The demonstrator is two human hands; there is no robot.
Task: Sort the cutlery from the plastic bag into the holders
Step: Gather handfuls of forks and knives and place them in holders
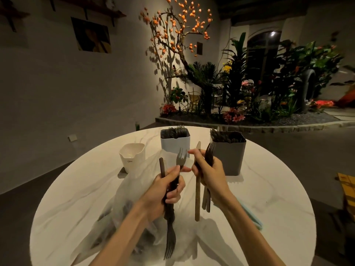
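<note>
The right hand (208,175) sits just right of the middle of the frame. Its fingers are curled tight round a bunch of cutlery: a long knife (197,189) that stands almost straight up and down, and some dark forks (209,153) with their prongs up. Its first finger and thumb reach left toward one fork (181,156) in the middle of the frame.

That fork is held by the left hand (167,189), which is just beside the right hand. The left hand grips a few pieces at once. The fork's prongs point up toward the top of the frame. Another dark fork (170,237) hangs prongs-down below the fist.

The right hand is nearest the grey holder (229,156), which stands just behind it and is already full of dark cutlery. The pale blue holder (175,144) stands behind the gap between the two hands. A small white holder (132,155) is farther left and looks empty.

The plastic bag (123,214) lies on the bench (269,198) under the left arm, with more dark cutlery inside.

I think the fork gets passed across next.
</note>
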